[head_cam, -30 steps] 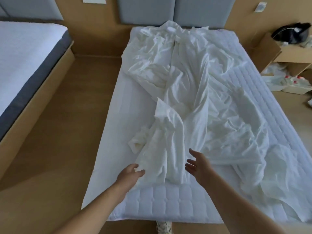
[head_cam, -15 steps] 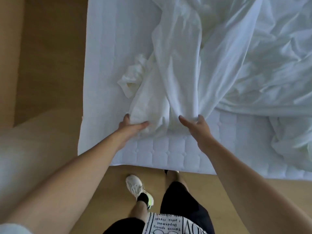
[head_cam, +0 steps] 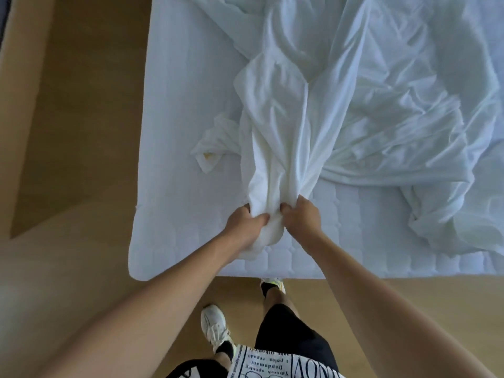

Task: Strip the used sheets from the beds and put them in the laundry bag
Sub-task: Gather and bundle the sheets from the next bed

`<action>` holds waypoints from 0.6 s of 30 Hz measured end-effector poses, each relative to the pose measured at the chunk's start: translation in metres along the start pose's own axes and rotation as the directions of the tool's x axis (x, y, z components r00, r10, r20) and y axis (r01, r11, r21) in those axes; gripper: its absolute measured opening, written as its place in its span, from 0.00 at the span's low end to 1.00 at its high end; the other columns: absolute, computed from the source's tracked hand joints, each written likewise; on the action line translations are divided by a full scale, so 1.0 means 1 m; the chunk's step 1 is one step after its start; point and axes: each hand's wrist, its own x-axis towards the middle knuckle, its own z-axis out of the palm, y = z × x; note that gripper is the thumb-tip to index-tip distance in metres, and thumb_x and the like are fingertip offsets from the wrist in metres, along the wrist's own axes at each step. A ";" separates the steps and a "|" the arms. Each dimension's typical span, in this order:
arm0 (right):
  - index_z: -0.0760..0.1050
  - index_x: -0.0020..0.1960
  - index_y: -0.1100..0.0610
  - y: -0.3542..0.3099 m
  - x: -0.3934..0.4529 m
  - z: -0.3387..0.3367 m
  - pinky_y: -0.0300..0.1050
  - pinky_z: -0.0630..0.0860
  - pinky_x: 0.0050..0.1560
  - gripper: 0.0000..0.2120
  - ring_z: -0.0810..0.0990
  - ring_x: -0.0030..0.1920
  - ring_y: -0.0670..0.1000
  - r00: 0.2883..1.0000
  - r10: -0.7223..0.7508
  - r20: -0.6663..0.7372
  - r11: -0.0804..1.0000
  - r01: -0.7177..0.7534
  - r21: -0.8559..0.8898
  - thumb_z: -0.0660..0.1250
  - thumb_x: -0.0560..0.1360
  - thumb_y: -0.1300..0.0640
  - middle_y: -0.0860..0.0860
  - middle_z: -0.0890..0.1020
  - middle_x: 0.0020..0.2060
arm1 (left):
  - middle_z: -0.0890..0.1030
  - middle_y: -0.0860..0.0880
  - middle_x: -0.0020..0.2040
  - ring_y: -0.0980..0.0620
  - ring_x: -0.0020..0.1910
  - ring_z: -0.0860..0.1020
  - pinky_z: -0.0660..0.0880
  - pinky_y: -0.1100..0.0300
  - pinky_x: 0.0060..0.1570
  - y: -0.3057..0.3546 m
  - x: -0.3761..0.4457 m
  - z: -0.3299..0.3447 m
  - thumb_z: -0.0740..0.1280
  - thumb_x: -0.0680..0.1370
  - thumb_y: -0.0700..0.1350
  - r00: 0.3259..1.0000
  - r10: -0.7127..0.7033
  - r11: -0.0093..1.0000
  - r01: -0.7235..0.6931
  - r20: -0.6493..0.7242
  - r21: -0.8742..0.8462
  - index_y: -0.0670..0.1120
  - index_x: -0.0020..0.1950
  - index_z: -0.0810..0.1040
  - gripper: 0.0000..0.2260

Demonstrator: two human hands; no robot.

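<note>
A crumpled white sheet (head_cam: 354, 105) lies loose over the quilted white mattress (head_cam: 174, 110). Its near end is gathered into a thick bunch at the foot of the bed. My left hand (head_cam: 245, 225) grips the left side of that bunch, fingers curled into the cloth. My right hand (head_cam: 301, 218) grips the right side, close beside the left. A small twisted corner of the sheet (head_cam: 210, 151) with a yellowish stain lies to the left of the bunch. No laundry bag is in view.
Wooden floor (head_cam: 68, 132) runs along the bed's left side and in front of its foot. My feet in white shoes (head_cam: 215, 327) stand on the floor just before the mattress edge. More loose sheet hangs toward the bed's right side (head_cam: 450, 214).
My head has tipped down toward the foot of the bed. Both hands moved together from open reaching to gripping the sheet's near end, gathering it into one bunch.
</note>
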 end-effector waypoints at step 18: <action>0.76 0.45 0.59 -0.018 -0.267 -0.022 0.41 0.71 0.35 0.05 0.75 0.38 0.51 0.992 -0.103 0.072 0.960 0.118 -0.254 0.67 0.75 0.57 0.52 0.78 0.39 | 0.86 0.48 0.56 0.46 0.54 0.86 0.83 0.48 0.57 -0.006 -0.230 -0.104 0.77 0.72 0.48 0.856 0.037 0.785 -0.343 0.515 0.515 0.50 0.65 0.79 0.22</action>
